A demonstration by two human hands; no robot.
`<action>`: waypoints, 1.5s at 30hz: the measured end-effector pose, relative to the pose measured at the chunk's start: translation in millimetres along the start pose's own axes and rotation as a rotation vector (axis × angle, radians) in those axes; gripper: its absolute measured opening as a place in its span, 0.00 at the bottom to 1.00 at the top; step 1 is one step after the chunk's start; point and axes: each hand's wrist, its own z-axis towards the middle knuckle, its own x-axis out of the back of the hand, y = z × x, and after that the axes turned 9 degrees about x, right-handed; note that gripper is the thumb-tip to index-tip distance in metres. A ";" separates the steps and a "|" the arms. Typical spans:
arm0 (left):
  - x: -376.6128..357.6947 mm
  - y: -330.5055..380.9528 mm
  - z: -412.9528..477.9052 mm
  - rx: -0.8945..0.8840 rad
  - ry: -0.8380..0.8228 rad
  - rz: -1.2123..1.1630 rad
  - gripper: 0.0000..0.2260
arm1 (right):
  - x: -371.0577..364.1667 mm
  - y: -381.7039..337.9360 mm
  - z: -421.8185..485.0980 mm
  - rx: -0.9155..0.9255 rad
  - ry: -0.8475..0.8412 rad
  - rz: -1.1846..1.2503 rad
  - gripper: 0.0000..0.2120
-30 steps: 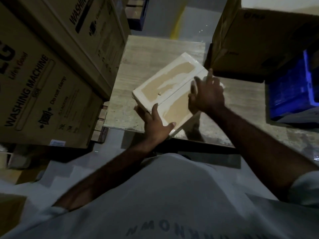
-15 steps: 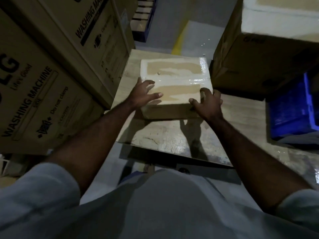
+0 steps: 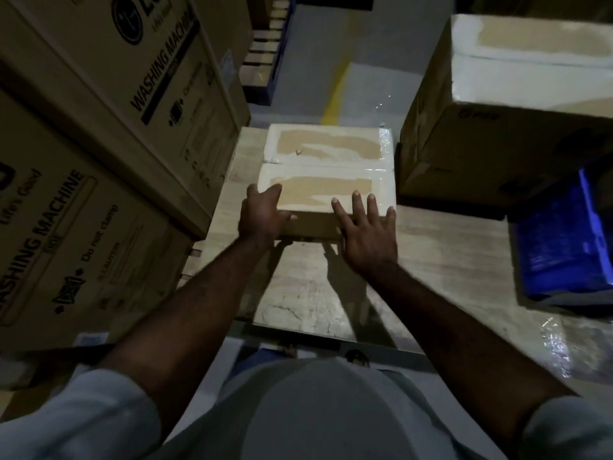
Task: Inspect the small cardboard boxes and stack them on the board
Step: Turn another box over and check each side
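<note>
Washing machine cartons (image 3: 99, 167): standing stacked along the left, crowding the board's left edge; taking no part in the change.
Large carton (image 3: 491, 134): sitting at the far right, just beside the small box's right end.
Board (image 3: 447, 257): now carrying the small box at its far left corner; lying bare across the near part and the middle.
Blue crate (image 3: 560, 247): sitting at the right side, well apart from the box.
Small cardboard box (image 3: 326, 175): lying flat on the board with the taped top facing up; a second ago being turned, tilted, in the air, and half a second ago being lowered; now sitting further back, squared against the far edge.
Left grip (image 3: 262, 217): resting open over the box's near left corner, fingers lying on the top, thumb running along the front edge; no longer clasping the side.
Right grip (image 3: 368, 234): lying open, straight fingers spreading over the near right edge of the top; holding nothing.
Meaning for the task: judging by the flat box and the loosened grips, finishing the placing of this box, its inspection seemingly done; likely nudging it home or letting go, with later boxes still waiting to be stacked beside or on it.
</note>
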 end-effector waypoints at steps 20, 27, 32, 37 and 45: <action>-14.0 72.8 114.1 -0.133 -0.277 0.133 0.36 | 23.8 96.9 116.0 -0.090 -0.104 0.001 0.30; -9.1 67.7 89.4 -0.128 -0.346 0.316 0.51 | 27.7 87.2 108.1 -0.148 -0.163 -0.008 0.33; -11.8 69.7 41.8 -0.178 -0.203 0.350 0.47 | 30.2 74.3 76.2 -0.094 -0.149 -0.081 0.44; -39.8 58.3 -16.2 -0.241 -0.293 0.341 0.43 | 28.0 59.0 31.2 -0.077 -0.115 -0.072 0.39; -73.8 32.2 -91.4 -0.196 -0.376 0.434 0.40 | -8.0 20.7 -54.8 -0.042 -0.154 0.057 0.36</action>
